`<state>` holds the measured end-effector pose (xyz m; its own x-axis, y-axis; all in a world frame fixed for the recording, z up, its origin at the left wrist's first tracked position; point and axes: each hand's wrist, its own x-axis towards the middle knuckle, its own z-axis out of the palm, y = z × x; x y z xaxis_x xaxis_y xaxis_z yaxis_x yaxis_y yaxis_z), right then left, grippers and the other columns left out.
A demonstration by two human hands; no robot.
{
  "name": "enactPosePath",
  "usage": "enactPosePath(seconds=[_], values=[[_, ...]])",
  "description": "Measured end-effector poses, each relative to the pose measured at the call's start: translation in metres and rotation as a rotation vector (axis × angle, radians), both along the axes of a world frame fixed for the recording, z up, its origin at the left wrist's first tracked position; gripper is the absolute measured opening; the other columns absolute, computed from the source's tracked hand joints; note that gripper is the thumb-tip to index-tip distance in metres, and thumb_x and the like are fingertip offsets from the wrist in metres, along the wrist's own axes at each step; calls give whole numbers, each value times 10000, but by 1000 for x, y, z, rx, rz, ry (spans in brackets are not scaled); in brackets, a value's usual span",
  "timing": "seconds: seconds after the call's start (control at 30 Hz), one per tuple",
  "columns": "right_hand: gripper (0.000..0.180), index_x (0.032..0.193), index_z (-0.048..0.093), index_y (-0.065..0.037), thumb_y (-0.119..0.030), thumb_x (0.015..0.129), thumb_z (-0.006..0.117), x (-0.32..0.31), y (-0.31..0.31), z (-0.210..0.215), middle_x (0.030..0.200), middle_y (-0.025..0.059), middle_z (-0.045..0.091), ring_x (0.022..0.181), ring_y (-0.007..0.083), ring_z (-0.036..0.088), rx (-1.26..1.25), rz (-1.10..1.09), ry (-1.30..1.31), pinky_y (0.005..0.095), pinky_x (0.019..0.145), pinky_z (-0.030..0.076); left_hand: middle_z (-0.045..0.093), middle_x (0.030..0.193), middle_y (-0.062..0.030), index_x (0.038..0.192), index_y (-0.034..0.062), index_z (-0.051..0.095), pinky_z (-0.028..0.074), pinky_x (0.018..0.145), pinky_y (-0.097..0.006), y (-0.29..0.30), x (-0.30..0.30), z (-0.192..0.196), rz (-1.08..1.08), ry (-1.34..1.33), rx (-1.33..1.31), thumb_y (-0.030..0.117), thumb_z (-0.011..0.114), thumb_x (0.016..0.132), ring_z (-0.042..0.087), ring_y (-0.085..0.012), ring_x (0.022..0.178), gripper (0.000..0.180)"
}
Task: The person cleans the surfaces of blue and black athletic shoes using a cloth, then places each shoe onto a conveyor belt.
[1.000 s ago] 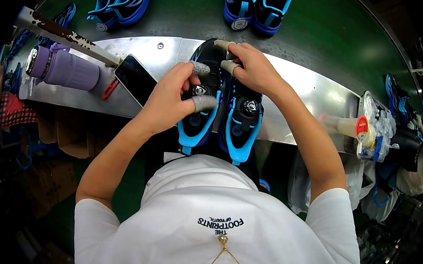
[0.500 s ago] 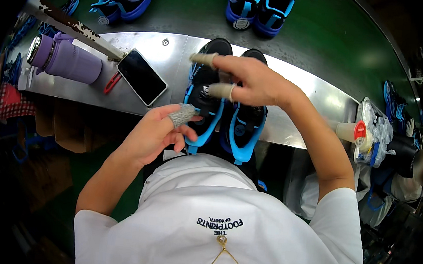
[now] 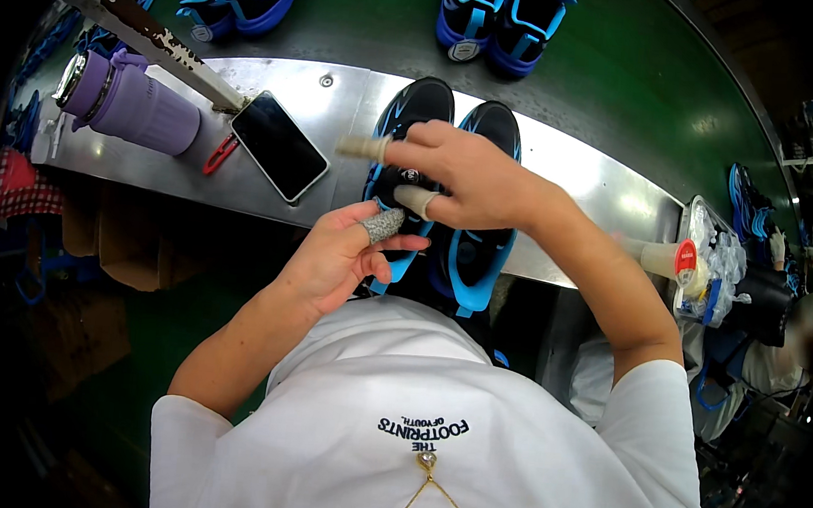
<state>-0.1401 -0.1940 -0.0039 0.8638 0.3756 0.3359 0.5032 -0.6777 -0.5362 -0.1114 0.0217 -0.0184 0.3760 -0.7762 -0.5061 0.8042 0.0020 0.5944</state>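
Observation:
A pair of black sneakers with bright blue trim sits in front of me, toes pointing away: a left shoe (image 3: 420,102) and a right shoe (image 3: 495,127). Over the laced part of the left shoe is my right hand (image 3: 475,173), its index finger and thumb apart in beige finger covers. No held thing shows between them. My left hand (image 3: 335,253), with a grey wrap on one finger, is beside that shoe's opening. Its fingers are loosely bent and spread, and they hide part of the collar; whether they touch it I cannot tell.
On the metal ledge (image 3: 342,106) to the left lie a phone (image 3: 281,149), a red clip-like thing (image 3: 220,154) and a purple tumbler (image 3: 146,111) near a chipped post (image 3: 156,38). More sneakers (image 3: 501,18) stand on the green surface beyond. At right are a cup (image 3: 659,259) and a plastic-filled tray (image 3: 703,249).
My left hand has moved right and slightly up, over the left shoe's opening. The right hand has shifted a little downward and right, with its fingers still apart.

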Motion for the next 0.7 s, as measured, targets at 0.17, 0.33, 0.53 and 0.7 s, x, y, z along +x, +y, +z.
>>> enactPosePath(seconds=[0.17,0.33,0.53,0.7], values=[[534,1393,530,-252,-244,869,632,-2,11,10,802,91,614,765,286,621,-207,-127,324,410,647,493,609,1184,-168,1256,-81,512,568,557,-244,0,1,0,-18,25,28,37,438,987,651,-246,1081,303],[613,1453,472,-329,-270,875,667,-3,4,3,707,65,583,650,262,590,-84,-43,56,390,562,465,606,1173,-191,1264,-81,503,570,565,-243,-3,-2,7,7,-2,45,38,424,992,650,-248,1080,308],[663,1492,420,-287,-249,876,661,-11,7,24,801,87,597,699,268,579,-104,-167,543,353,624,473,600,1186,-170,1255,-78,498,553,564,-222,1,-1,-1,-12,-5,1,101,463,1015,650,-250,1101,302],[652,1496,412,-305,-194,891,629,-10,0,7,837,84,591,792,257,576,70,-168,216,364,686,480,599,1192,-176,1245,-77,505,564,591,-233,-2,-6,1,-7,-13,13,104,458,1018,654,-250,1085,294]])
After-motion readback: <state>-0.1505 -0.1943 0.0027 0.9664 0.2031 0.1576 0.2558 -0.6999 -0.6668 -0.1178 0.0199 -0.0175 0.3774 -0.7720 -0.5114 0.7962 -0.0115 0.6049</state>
